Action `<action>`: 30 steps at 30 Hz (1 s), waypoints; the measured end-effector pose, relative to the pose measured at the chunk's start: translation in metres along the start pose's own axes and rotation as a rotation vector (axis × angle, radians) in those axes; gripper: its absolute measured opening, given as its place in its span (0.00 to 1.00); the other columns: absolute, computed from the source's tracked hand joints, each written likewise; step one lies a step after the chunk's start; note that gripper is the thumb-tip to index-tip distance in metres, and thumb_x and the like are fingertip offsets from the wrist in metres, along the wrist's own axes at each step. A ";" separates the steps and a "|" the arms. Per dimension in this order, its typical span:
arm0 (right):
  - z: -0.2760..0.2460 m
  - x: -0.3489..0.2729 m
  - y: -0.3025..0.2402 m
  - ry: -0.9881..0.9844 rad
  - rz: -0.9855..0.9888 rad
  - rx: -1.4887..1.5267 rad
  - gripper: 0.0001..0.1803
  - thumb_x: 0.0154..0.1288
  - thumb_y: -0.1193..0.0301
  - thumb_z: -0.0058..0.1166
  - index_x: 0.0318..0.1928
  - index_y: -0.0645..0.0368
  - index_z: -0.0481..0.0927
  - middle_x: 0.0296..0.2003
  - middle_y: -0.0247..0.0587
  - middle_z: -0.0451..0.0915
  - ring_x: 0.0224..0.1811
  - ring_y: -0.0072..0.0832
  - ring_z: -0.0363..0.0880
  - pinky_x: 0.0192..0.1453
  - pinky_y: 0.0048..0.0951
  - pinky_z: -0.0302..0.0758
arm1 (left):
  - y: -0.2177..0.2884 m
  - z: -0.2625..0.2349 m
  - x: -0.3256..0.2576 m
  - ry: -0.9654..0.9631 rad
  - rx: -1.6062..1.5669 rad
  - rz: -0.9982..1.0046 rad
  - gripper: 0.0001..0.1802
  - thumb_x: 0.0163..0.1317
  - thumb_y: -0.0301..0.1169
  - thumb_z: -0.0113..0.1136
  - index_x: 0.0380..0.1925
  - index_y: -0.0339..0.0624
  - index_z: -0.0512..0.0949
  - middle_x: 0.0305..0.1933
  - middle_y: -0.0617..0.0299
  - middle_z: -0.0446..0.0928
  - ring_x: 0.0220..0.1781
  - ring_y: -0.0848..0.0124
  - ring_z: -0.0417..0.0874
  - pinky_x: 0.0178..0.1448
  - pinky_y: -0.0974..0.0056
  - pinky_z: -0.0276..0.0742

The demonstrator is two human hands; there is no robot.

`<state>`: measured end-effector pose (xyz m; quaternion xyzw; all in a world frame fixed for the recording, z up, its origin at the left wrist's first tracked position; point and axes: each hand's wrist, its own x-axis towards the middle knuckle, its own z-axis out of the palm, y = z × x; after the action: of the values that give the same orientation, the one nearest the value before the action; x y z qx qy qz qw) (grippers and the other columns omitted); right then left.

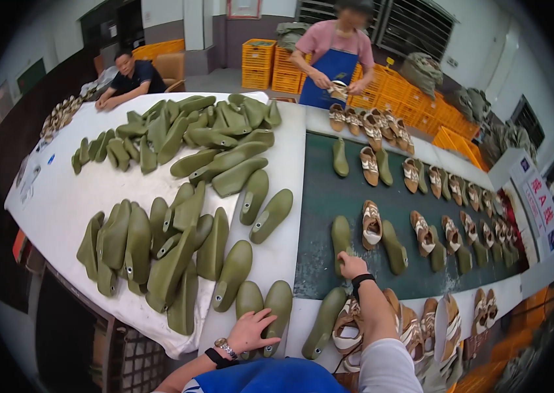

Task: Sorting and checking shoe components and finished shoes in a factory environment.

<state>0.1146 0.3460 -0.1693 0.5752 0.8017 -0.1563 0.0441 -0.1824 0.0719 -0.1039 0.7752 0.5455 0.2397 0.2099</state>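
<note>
My right hand point(353, 265) reaches forward over the green belt and pinches the heel end of a green shoe last point(340, 234). That last lies beside a brown and white sneaker point(372, 226). My left hand point(249, 333) is low at the table's front edge, its fingers spread over a pair of green lasts. The right one of that pair point(279, 302) is under its fingertips; the left one point(249, 296) is partly hidden by the hand. Between my arms another shoe last point(325, 321) lies next to several sneakers point(348, 327), partly covered by my right forearm.
Heaps of green lasts point(116, 232) cover the white table point(48, 196) on my left. Sneakers and lasts stand in rows along the green belt point(329, 190). Across it, a person in a blue apron point(332, 69) holds a shoe. Another person point(134, 78) leans on the table's far left.
</note>
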 end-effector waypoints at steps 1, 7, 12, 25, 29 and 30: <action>0.001 -0.005 0.003 0.050 0.010 0.034 0.14 0.57 0.66 0.51 0.46 0.43 0.71 0.35 0.50 0.80 0.39 0.49 0.79 0.43 0.46 0.75 | 0.003 0.001 -0.001 -0.002 0.012 -0.009 0.33 0.49 0.54 0.63 0.50 0.45 0.75 0.57 0.53 0.71 0.48 0.53 0.76 0.57 0.55 0.70; -0.006 -0.018 0.010 -0.014 0.026 0.078 0.24 0.56 0.67 0.51 0.55 0.42 0.69 0.39 0.53 0.80 0.42 0.48 0.79 0.47 0.46 0.75 | 0.007 0.002 0.002 -0.024 0.019 0.004 0.33 0.49 0.52 0.64 0.50 0.43 0.75 0.57 0.52 0.71 0.46 0.53 0.76 0.54 0.55 0.72; -0.065 -0.062 0.012 0.129 -0.031 0.141 0.21 0.55 0.66 0.52 0.52 0.50 0.76 0.40 0.52 0.80 0.43 0.48 0.79 0.48 0.44 0.75 | 0.003 0.006 0.007 0.020 0.031 0.028 0.33 0.47 0.50 0.67 0.49 0.41 0.75 0.56 0.48 0.72 0.49 0.50 0.76 0.55 0.53 0.71; -0.024 -0.230 -0.021 0.137 0.227 0.023 0.21 0.52 0.65 0.57 0.47 0.59 0.73 0.35 0.54 0.78 0.39 0.47 0.80 0.41 0.44 0.77 | 0.001 0.010 0.000 0.013 0.033 0.076 0.32 0.47 0.47 0.67 0.50 0.41 0.75 0.57 0.48 0.72 0.52 0.50 0.75 0.57 0.53 0.70; -0.043 -0.235 -0.022 0.572 0.202 0.196 0.19 0.53 0.71 0.50 0.48 0.61 0.72 0.32 0.57 0.79 0.35 0.53 0.78 0.40 0.49 0.74 | -0.010 0.015 -0.004 -0.074 0.083 0.041 0.33 0.49 0.47 0.66 0.52 0.40 0.73 0.59 0.47 0.70 0.55 0.48 0.74 0.59 0.53 0.69; -0.061 -0.239 -0.024 0.595 0.243 0.239 0.19 0.53 0.72 0.50 0.48 0.60 0.71 0.33 0.57 0.78 0.36 0.53 0.77 0.41 0.48 0.74 | -0.013 0.011 -0.005 -0.114 0.068 0.023 0.35 0.50 0.47 0.65 0.54 0.39 0.71 0.60 0.45 0.68 0.56 0.47 0.72 0.60 0.53 0.69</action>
<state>0.1790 0.1403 -0.0473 0.6882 0.6809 -0.0681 -0.2412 -0.1865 0.0706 -0.1211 0.8007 0.5313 0.1788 0.2114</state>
